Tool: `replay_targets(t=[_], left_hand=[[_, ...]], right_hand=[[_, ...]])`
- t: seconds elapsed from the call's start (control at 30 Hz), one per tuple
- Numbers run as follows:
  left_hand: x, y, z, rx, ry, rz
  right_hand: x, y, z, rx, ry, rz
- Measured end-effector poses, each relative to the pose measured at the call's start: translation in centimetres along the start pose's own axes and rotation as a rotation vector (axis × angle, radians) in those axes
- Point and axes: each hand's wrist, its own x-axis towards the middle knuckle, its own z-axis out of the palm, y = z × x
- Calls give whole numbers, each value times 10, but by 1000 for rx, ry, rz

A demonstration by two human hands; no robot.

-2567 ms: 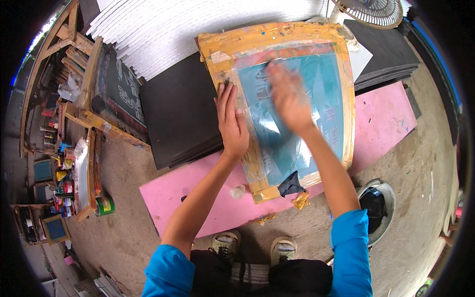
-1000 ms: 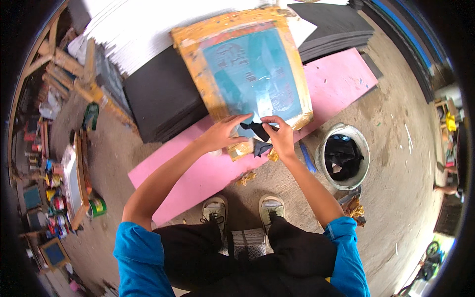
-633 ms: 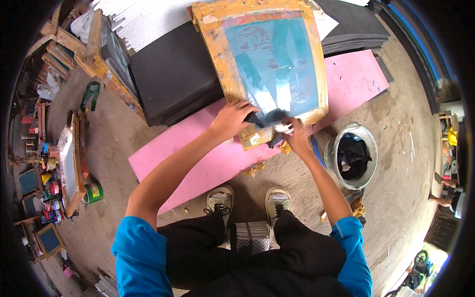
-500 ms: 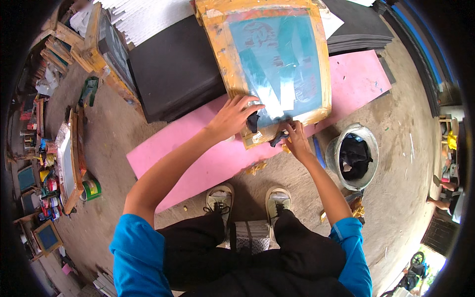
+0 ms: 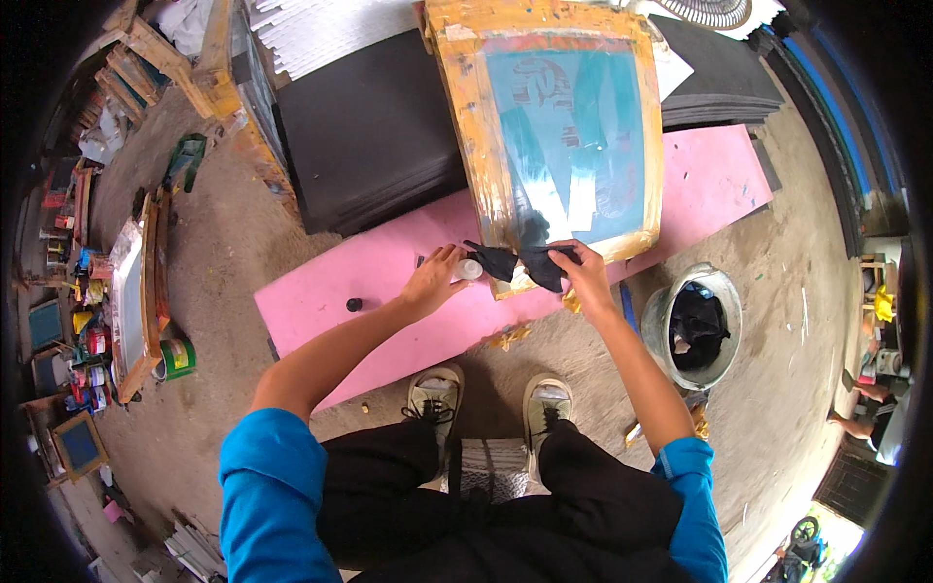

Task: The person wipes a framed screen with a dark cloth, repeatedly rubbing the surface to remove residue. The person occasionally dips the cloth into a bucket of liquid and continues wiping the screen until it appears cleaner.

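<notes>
A wooden-framed printing screen [image 5: 637, 209], with a blue-green mesh and tape round its edges, lies at the upper centre over a pink sheet [image 5: 374, 282]. My left hand [image 5: 434, 284] is at the screen's lower left corner, its fingers closed round a small whitish bottle [image 5: 468, 269]. Across the screen's near edge stretches a black cloth [image 5: 539, 270]. The cloth's right end is pinched by my right hand [image 5: 589, 279], and its left end reaches close to the bottle. A small black cap [image 5: 354, 304] sits on the pink sheet, left of my left hand.
A metal bucket [image 5: 653, 325] holding dark cloth stands to the right. Stacked black sheets [image 5: 379, 126] are at the upper left, beside another wooden frame [image 5: 219, 87]. A green can [image 5: 175, 360] and paint containers line the far left. My shoes [image 5: 434, 403] are below the pink sheet.
My left hand has left the screen's corner and moved down-left onto the bottle. The black cloth, bunched before, is now spread out from my right hand. The view has shifted slightly.
</notes>
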Motion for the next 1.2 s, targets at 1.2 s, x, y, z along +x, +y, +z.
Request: replay_targets(t=[1.2], left_hand=[[104,203,-121,302,23,253]], right_hand=[[-79,-146,-40,408,59,-111]])
